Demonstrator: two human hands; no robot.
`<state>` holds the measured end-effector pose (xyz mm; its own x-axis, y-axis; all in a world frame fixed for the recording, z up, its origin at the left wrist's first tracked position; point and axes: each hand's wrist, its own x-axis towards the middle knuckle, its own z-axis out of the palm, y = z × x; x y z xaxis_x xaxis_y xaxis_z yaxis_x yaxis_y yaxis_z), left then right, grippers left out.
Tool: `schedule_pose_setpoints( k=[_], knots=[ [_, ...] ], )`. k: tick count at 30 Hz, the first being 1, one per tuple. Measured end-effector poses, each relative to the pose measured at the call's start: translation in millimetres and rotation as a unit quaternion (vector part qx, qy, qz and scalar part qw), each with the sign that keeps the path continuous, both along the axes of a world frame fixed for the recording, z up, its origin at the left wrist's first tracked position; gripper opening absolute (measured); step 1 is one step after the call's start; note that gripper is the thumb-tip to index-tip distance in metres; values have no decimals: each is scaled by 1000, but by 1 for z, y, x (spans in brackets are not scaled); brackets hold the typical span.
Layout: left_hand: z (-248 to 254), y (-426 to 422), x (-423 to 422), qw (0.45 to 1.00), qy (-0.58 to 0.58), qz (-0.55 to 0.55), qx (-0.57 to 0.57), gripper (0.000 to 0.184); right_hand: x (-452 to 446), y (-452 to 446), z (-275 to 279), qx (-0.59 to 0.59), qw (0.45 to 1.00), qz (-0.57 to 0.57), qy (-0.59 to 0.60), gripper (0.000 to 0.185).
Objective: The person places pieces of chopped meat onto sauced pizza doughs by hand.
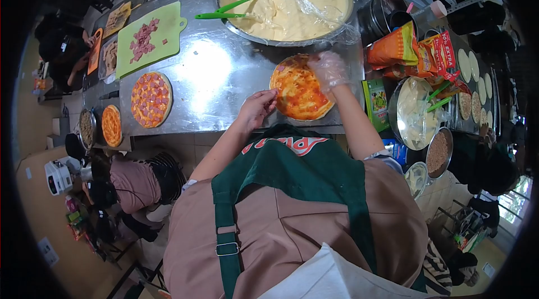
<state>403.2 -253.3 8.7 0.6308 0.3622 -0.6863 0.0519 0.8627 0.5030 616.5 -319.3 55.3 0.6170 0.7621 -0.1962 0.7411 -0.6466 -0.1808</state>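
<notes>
A round pizza (303,94) with red sauce and a few pink pieces near its upper edge lies on the metal table in front of me. My left hand (258,109) is bare, its fingers bent together at the pizza's left edge. Over the upper right rim is my right hand (329,70) in a clear plastic glove, fingers drawn together and pointing down at the topping. Whatever its fingertips hold is hidden by the glove. Just beyond the pizza stands a large metal bowl (222,18) of creamy yellow mixture, with green-handled tongs (227,10) at its rim.
Left on the metal table (224,97) are a green cutting board (168,46) with diced meat, a meat-topped pizza (151,100) and a sauced pizza (112,125). Orange snack bags (393,49), a bowl with plastic wrap (412,114) and a brown-filled bowl (439,153) crowd the right. People stand nearby.
</notes>
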Motion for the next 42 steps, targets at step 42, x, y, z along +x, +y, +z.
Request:
schedule_pose_setpoints(
  k=[42],
  knots=[
    [25, -17, 31, 954, -218, -6, -206, 41, -54, -37, -4, 206, 933, 145, 259, 25]
  ],
)
